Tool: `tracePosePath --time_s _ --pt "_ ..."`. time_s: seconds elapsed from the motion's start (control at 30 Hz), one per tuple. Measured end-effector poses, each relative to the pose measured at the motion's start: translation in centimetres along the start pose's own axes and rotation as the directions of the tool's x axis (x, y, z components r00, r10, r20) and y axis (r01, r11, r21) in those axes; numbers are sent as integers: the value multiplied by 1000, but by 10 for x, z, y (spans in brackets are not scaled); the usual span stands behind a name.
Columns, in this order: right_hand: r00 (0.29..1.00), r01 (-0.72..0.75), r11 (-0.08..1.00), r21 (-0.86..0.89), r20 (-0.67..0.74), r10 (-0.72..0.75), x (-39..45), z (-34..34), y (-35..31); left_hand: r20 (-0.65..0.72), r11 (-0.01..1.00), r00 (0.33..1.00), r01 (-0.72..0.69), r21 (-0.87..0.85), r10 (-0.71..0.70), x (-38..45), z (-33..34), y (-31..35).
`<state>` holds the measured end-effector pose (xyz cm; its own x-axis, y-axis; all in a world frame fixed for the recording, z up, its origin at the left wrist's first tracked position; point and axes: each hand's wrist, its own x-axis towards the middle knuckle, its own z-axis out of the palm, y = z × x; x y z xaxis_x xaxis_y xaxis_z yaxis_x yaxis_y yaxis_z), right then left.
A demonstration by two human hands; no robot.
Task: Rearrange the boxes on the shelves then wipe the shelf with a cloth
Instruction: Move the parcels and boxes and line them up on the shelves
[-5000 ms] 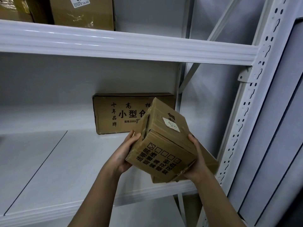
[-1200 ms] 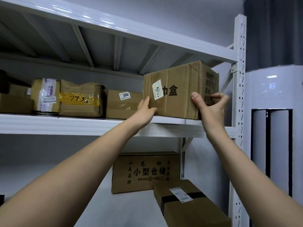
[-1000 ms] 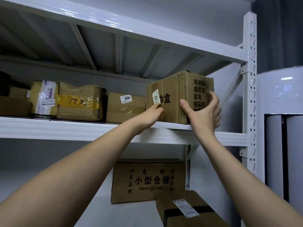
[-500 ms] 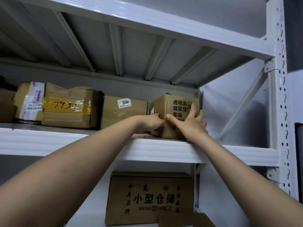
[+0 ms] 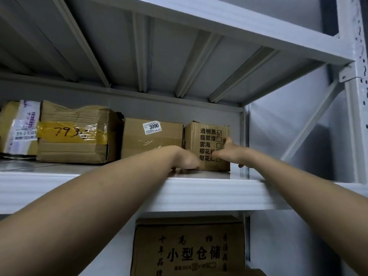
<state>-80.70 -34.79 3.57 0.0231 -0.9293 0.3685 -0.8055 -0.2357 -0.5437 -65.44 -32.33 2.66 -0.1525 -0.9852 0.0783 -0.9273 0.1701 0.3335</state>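
Note:
A small cardboard box (image 5: 208, 137) with printed characters and checkboxes stands at the right end of the upper shelf (image 5: 199, 191), pushed far back, close beside the box labelled 3090 (image 5: 152, 136). My left hand (image 5: 186, 161) lies against its lower left front corner, fingers bent down onto the shelf. My right hand (image 5: 231, 153) presses on the box's front right edge with the thumb pointing up. Neither hand wraps around the box. No cloth is in view.
Further left on the same shelf sit a crumpled box with yellow tape marked 793 (image 5: 73, 134) and a taped parcel (image 5: 19, 129). A large printed carton (image 5: 189, 248) stands on the shelf below. The white upright post (image 5: 356, 116) and a diagonal brace bound the right side.
The small box went from held in the air to set on the upper shelf and slid back beside the 3090 box. Both hands moved from its sides to its front.

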Motion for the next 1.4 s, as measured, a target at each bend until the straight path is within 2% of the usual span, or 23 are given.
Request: tracePosePath --time_s 0.13,0.4,0.63,0.83,1.2,1.3,1.4 --pt "998 -48 992 -120 35 52 11 5 -2 11 998 999 -32 57 32 2 2 2" --pt "997 -12 963 -268 70 32 30 15 -2 32 961 998 -62 271 55 -7 5 10" --pt "976 52 925 -377 215 33 42 18 14 49 957 998 -61 285 49 -14 5 9" --pt "969 72 929 -363 246 21 39 21 8 58 968 998 -35 248 21 -18 4 8" --pt "942 99 850 -517 323 87 68 25 3 53 982 998 -27 187 17 -21 3 6" --pt "942 76 847 -527 316 112 73 26 4 40 977 997 -68 200 61 -20 3 8" --pt "948 64 852 -520 297 111 77 29 6 47 970 998 -50 240 40 -19 2 8"
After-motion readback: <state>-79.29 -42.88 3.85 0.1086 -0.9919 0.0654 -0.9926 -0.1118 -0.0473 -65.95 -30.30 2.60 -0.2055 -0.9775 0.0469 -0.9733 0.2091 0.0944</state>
